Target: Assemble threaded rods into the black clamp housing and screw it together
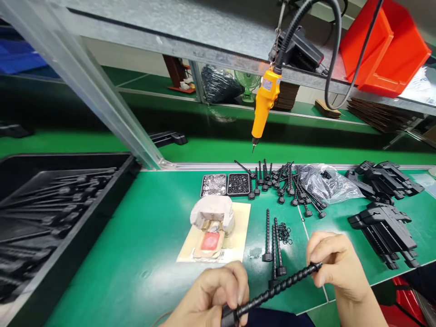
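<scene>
A black spiral-threaded rod (279, 288) with a knob at one end slants across the front of the bench. My left hand (216, 293) is closed around its knob end. At the rod's far tip, my right hand (335, 265) pinches with thumb and fingers; a small dark flare shows there, but I cannot tell whether it is a ring. Just beyond the held rod lie several similar rods (274, 245) and a small pile of black rings (284, 232). Left of them, a pale fixture (213, 209) with a red pad stands on a cream board (240, 236).
An orange electric screwdriver (262, 106) hangs above the bench. Two small trays hold metal washers (214, 185) and tiny black parts (239, 184). More rods lie by a plastic bag (327, 184). Black plastic bodies (386, 227) are stacked right; a black bin (127, 165) stands left.
</scene>
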`<state>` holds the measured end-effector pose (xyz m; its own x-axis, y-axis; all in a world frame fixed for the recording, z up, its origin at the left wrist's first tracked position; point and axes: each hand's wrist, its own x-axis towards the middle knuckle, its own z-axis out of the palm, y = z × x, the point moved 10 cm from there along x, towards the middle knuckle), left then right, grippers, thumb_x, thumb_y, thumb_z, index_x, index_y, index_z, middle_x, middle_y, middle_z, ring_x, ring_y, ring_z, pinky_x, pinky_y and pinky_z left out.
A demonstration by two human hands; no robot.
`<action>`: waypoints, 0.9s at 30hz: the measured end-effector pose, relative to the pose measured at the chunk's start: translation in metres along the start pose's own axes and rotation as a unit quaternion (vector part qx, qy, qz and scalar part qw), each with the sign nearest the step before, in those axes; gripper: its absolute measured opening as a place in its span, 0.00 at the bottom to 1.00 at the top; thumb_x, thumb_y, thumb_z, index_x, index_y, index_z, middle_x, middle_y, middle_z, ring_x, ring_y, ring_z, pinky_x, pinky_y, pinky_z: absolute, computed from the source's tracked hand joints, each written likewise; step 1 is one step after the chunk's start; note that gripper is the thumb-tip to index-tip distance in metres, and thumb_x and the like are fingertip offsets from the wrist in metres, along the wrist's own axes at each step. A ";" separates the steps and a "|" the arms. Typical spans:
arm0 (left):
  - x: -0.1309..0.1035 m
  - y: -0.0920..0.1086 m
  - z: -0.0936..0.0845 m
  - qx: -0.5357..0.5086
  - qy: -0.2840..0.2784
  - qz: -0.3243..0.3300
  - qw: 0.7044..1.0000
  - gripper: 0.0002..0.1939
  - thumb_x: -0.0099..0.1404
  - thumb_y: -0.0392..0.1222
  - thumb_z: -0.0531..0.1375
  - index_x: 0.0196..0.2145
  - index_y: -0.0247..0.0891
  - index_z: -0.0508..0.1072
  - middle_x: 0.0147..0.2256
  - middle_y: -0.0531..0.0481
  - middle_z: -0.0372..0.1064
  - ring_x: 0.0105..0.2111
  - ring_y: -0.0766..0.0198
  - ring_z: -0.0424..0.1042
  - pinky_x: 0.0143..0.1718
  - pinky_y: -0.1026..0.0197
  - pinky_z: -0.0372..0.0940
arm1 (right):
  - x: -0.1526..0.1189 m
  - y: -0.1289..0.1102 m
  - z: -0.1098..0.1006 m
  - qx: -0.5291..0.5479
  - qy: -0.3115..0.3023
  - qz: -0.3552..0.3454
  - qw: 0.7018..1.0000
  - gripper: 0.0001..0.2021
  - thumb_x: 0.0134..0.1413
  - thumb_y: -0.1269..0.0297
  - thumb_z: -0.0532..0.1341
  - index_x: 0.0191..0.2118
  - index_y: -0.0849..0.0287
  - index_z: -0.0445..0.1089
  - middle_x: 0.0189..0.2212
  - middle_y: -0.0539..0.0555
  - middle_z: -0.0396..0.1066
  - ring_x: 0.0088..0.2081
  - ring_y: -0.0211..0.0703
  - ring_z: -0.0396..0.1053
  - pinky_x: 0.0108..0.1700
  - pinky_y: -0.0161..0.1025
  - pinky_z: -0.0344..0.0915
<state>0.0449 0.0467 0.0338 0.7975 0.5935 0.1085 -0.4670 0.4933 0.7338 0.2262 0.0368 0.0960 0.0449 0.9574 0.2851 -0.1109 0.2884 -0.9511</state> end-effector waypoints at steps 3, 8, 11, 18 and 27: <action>0.003 0.001 0.001 -0.002 -0.002 0.012 1.000 0.06 0.66 0.47 0.66 0.40 0.46 0.77 0.35 0.55 0.62 0.28 0.73 0.69 0.29 0.71 0.63 | 0.002 0.017 0.026 0.019 -0.041 0.031 0.998 0.14 0.33 0.61 0.81 0.32 0.49 0.83 0.24 0.52 0.77 0.22 0.34 0.69 0.24 0.29 0.65; 0.006 0.000 -0.003 -0.018 0.038 0.014 0.999 0.11 0.63 0.49 0.69 0.36 0.40 0.76 0.34 0.53 0.62 0.27 0.70 0.68 0.28 0.68 0.64 | 0.000 0.032 0.043 0.099 -0.072 0.080 0.989 0.14 0.40 0.59 0.79 0.37 0.43 0.83 0.28 0.48 0.77 0.21 0.30 0.70 0.23 0.26 0.66; 0.008 0.002 -0.008 -0.011 0.074 0.022 0.997 0.13 0.61 0.49 0.70 0.34 0.38 0.76 0.32 0.53 0.63 0.27 0.69 0.66 0.29 0.67 0.63 | 0.001 0.034 0.053 0.073 -0.066 0.070 0.993 0.10 0.43 0.59 0.78 0.35 0.44 0.82 0.28 0.48 0.76 0.23 0.31 0.71 0.26 0.26 0.67; 0.002 0.010 -0.038 0.088 0.226 0.075 0.967 0.18 0.58 0.56 0.71 0.34 0.37 0.78 0.30 0.49 0.72 0.29 0.65 0.69 0.32 0.65 0.65 | 0.003 0.025 0.063 -0.059 -0.024 0.026 0.998 0.06 0.51 0.62 0.75 0.37 0.46 0.82 0.31 0.49 0.75 0.28 0.34 0.71 0.30 0.29 0.69; 0.002 -0.004 -0.036 0.113 0.214 -0.017 0.970 0.18 0.58 0.51 0.71 0.40 0.37 0.80 0.33 0.46 0.81 0.33 0.57 0.79 0.39 0.57 0.74 | -0.002 0.010 0.065 -0.174 -0.041 -0.056 0.982 0.10 0.55 0.71 0.71 0.42 0.50 0.80 0.32 0.50 0.76 0.31 0.36 0.73 0.33 0.30 0.72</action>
<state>0.0347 0.0681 0.0069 0.5566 0.8131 -0.1704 -0.3092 0.3931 0.8659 0.1607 0.0388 0.0936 -0.0449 0.9219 0.3849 0.2370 0.3841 -0.8924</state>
